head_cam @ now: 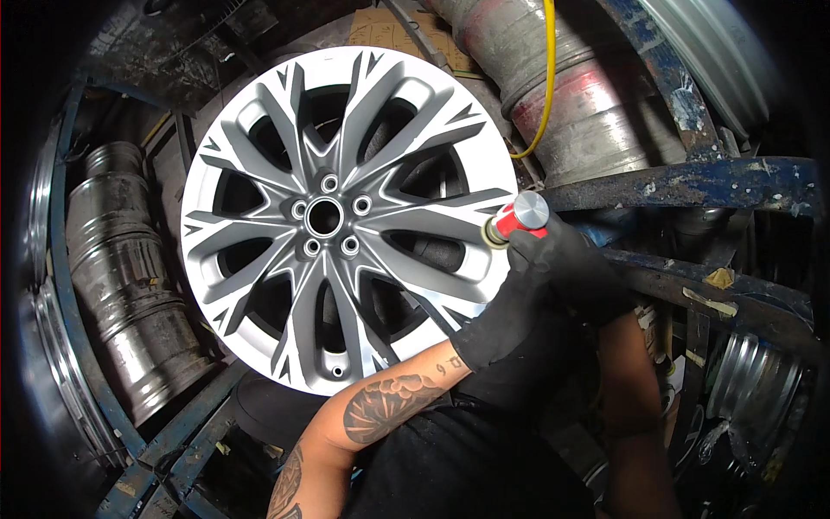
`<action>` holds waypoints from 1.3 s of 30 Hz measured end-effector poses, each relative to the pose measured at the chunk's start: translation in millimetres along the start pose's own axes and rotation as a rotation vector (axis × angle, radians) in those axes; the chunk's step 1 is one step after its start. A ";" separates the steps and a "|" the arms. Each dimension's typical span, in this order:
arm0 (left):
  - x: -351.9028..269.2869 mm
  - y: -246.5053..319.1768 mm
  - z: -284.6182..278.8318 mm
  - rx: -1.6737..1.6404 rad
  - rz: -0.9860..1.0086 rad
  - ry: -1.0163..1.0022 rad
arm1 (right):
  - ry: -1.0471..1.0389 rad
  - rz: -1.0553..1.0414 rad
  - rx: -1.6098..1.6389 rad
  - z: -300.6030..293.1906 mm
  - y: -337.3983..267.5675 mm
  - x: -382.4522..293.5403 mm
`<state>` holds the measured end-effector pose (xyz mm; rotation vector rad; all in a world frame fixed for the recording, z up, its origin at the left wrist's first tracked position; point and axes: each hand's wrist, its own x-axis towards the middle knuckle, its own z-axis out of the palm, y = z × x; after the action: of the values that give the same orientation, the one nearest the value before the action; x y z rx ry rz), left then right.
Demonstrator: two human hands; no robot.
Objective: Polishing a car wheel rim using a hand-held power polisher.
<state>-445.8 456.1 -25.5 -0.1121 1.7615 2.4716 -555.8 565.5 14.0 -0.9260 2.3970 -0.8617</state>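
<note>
A two-tone alloy car wheel, grey with bright machined faces [324,156], lies face up before me. Both my hands wear black gloves and meet at the wheel's right rim. My left hand [519,272] reaches in from below, around the lower side of a small red power sander or polisher with a silver round top [519,217]. Its yellowish pad touches the wheel near the end of a spoke. My right hand [564,253] is behind it on the same tool, partly in shadow. The fingers overlap, so each hand's exact grip is partly hidden.
Blue painted metal racks [622,185] stand at right and left. Bare metal wheel barrels [130,279] are stacked at the left, and more [583,97] lie at the upper right. A yellow hose [550,78] hangs near the wheel's upper right. Cardboard with writing [382,36] lies behind the wheel.
</note>
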 end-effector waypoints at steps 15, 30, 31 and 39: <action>3.1 13.7 -0.2 -0.136 -0.116 0.100 | -0.035 0.186 -0.181 -10.3 -1.3 -28.9; 5.0 8.8 2.8 -0.377 -0.295 0.117 | 0.002 0.219 0.142 -19.6 -34.3 -3.7; 6.9 10.2 3.2 -0.373 -0.291 0.117 | -0.031 0.352 0.146 -25.2 -39.7 -6.1; -5.1 19.1 7.7 -0.199 -0.242 -0.149 | 0.125 0.117 -0.185 -25.7 -27.5 -36.9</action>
<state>-443.2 457.0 -4.4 -0.1428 1.3543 2.4029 -533.2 585.8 57.0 -0.8092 2.6451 -0.6810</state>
